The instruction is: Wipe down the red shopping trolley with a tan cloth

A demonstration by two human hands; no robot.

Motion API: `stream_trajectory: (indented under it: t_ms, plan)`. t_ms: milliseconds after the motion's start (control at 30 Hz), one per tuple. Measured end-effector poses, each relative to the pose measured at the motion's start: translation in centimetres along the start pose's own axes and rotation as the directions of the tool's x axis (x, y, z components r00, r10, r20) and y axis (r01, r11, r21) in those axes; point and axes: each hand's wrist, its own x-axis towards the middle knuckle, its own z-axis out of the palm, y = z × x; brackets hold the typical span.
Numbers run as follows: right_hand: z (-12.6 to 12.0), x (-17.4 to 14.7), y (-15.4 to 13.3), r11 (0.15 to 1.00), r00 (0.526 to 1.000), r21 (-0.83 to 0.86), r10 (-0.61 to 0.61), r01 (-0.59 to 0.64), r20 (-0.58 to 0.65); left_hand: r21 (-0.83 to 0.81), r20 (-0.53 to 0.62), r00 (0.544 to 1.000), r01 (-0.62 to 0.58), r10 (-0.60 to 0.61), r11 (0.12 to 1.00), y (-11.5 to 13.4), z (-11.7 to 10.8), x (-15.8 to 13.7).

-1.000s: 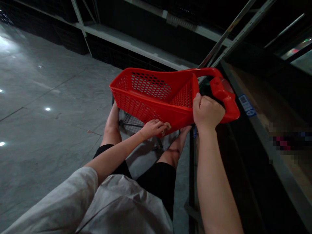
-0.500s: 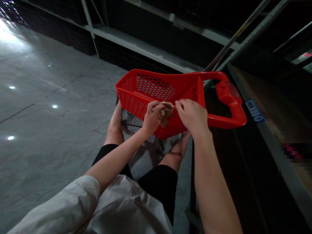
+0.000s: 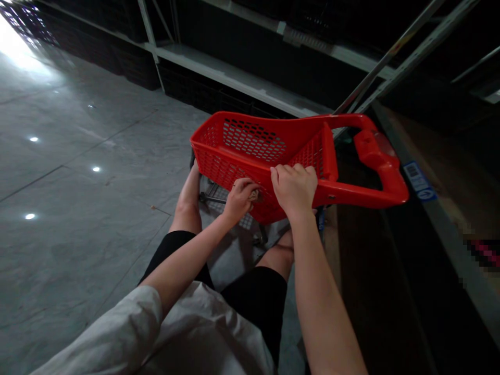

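Gripping the near rim of the red cart (image 3: pixel 250 164), the right hand (image 3: pixel 295 187) has its fingers folded over the edge, without visible gap. The left hand (image 3: pixel 239 201) bends its fingers around a crumpled wad (image 3: pixel 255 195), at the outer near side of this cart. The wad is mostly hidden, so I cannot tell how firm the hold is. It could slip out if the fingers pinch only a small part, or catch in the perforated wall (image 3: pixel 219 166). Uneven pulling could turn the cart, and its handle (image 3: pixel 390 174) might knock the shelf edge (image 3: pixel 441 224).
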Motion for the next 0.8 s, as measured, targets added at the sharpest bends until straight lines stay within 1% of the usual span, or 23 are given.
stream_trajectory:
  t_ms: [33, 67, 133, 167, 200, 233, 300, 333, 400, 433, 500, 567, 633, 667, 700, 767, 800]
  plan:
    - [0.1, 0.0, 0.0, 1.0, 1.0, 0.003, 0.014, -0.014, -0.005, -0.005, -0.084, 0.996, -0.03, 0.03, 1.0, 0.7, -1.0, 1.3]
    - [0.1, 0.0, -0.1, 0.999, 0.999, 0.008, 0.032, -0.031, -0.008, -0.007, -0.181, 0.982, -0.05, 0.048, 0.999, 1.3, -1.9, 2.4]
    - [0.3, -0.1, -0.3, 0.998, 0.998, 0.022, 0.065, -0.064, -0.011, -0.004, -0.373, 0.927, -0.048, 0.042, 0.999, 2.3, -3.3, 4.2]
    - [0.4, -0.1, -0.4, 0.997, 0.997, 0.03, 0.076, -0.076, -0.012, -0.002, -0.44, 0.898, -0.024, 0.021, 1.0, 2.6, -3.6, 4.7]
    - [0.4, -0.2, -0.6, 0.996, 0.996, 0.035, 0.082, -0.082, -0.014, 0.002, -0.475, 0.88, 0.003, -0.002, 1.0, 2.6, -3.6, 4.9]
    - [0.5, -0.2, -0.7, 0.996, 0.996, 0.037, 0.084, -0.083, -0.019, 0.009, -0.472, 0.881, 0.029, -0.022, 1.0, 2.5, -3.4, 4.8]
    - [0.5, -0.3, -0.9, 0.997, 0.996, 0.03, 0.078, -0.077, -0.036, 0.026, -0.4, 0.914, 0.092, -0.074, 0.995, 1.8, -2.0, 3.7]
    - [0.4, -0.3, -1.0, 0.997, 0.996, 0.024, 0.072, -0.071, -0.045, 0.035, -0.329, 0.938, 0.129, -0.111, 0.991, 1.2, -1.1, 2.8]
    - [0.4, -0.3, -1.2, 0.998, 0.997, 0.012, 0.062, -0.062, -0.052, 0.043, -0.184, 0.964, 0.205, -0.194, 0.978, -0.1, 0.7, 0.5]
    - [0.3, -0.3, -1.2, 0.998, 0.997, 0.008, 0.061, -0.06, -0.052, 0.038, -0.1, 0.966, 0.241, -0.237, 0.97, -0.8, 1.4, -0.7]
    - [0.3, -0.3, -1.3, 0.998, 0.997, 0.006, 0.061, -0.061, -0.049, 0.022, 0.026, 0.952, 0.303, -0.304, 0.953, -1.9, 2.1, -2.8]
    - [0.3, -0.3, -1.3, 0.998, 0.997, 0.009, 0.067, -0.067, -0.049, 0.005, 0.077, 0.94, 0.334, -0.333, 0.943, -2.5, 2.0, -3.8]
    - [0.3, -0.3, -1.2, 0.998, 0.996, 0.014, 0.069, -0.069, -0.05, -0.001, 0.073, 0.937, 0.343, -0.342, 0.939, -2.6, 1.0, -3.6]
    - [0.3, -0.4, -1.2, 0.998, 0.996, 0.017, 0.068, -0.067, -0.05, -0.004, 0.051, 0.936, 0.349, -0.348, 0.937, -2.4, 0.3, -3.0]
    - [0.3, -0.4, -1.1, 0.998, 0.997, 0.019, 0.067, -0.066, -0.05, -0.012, 0.0, 0.936, 0.351, -0.352, 0.936, -2.1, -0.6, -2.1]
    - [0.4, -0.4, -1.0, 0.998, 0.997, 0.022, 0.065, -0.064, -0.048, -0.044, -0.17, 0.93, 0.323, -0.326, 0.945, -1.2, -2.5, 0.6]
    - [0.5, -0.4, -1.0, 0.998, 0.997, 0.021, 0.067, -0.066, -0.048, -0.063, -0.28, 0.915, 0.284, -0.29, 0.957, -0.6, -3.5, 2.0]
